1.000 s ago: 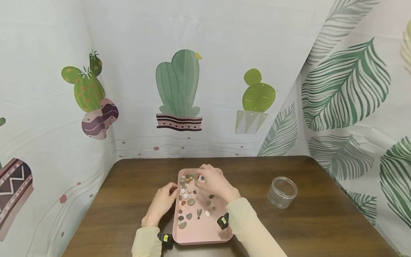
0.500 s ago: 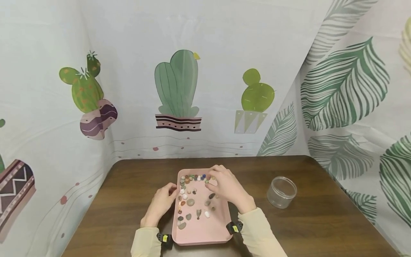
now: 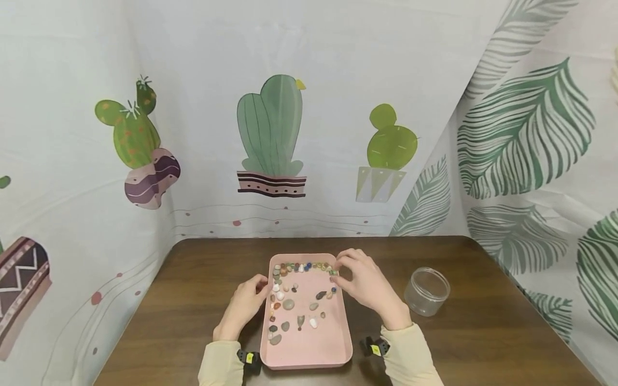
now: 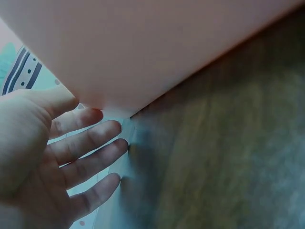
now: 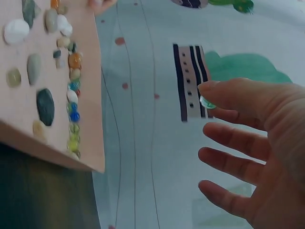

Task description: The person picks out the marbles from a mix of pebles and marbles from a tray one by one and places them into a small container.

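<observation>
A pink tray (image 3: 309,354) lies on the table, holding pebbles and a row of coloured glass marbles (image 3: 309,266) along its far wall. My left hand (image 3: 244,301) rests at the tray's left wall, thumb and index fingertips by the rim; in the left wrist view its other fingers are spread and relaxed. At the tray's far right corner is my right hand (image 3: 369,282). Its thumb and index finger pinch a clear greenish glass marble (image 5: 206,102), seen in the right wrist view, while the other fingers hold nothing.
A clear round plastic jar (image 3: 427,292) stands right of the tray on the brown wooden table (image 3: 483,332). Larger grey pebbles (image 3: 288,304) and a white one (image 3: 313,323) lie mid-tray. A printed cloth (image 3: 328,161) hangs behind the table.
My right hand has moved right, from above the tray's far middle to its far right corner, uncovering more of the marble row. The left hand has stayed at the tray's side.
</observation>
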Motion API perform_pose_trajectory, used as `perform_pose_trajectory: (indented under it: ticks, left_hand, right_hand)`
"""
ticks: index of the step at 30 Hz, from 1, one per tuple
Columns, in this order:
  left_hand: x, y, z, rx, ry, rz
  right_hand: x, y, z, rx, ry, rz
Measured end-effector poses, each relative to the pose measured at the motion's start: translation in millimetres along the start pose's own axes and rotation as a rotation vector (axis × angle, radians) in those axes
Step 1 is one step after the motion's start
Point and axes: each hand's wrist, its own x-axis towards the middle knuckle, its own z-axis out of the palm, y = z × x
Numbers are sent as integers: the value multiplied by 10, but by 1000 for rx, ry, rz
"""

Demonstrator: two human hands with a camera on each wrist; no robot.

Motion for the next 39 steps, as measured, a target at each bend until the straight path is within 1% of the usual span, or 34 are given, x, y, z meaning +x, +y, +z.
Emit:
perform_pose_trajectory:
  ticks: [7,12,18,23,28,34,39]
  left_hand:
    - [-1,19,4,-6,-19,-3]
    - [-20,5,-3,-12,-1,-10]
    - [-15,4,-2,-2,6,-14]
    - [-6,2,7,3,0,-14]
    - [-4,2,11,4,0,-13]
    - [1,0,14,0,-8,-18]
    - [3,0,14,-9,-24,-27]
  right_hand:
    - [-120,247,-197,16,68,83]
    - [-201,414,-367,5,123,131]
    - [-332,620,-551,-27,159,200]
    - [-457,760,-659,-48,171,266]
    - [-568,867,-741,-58,157,339]
    - [-713,998,-802,-51,145,418]
    - [-848,1103,-842,-74,136,472]
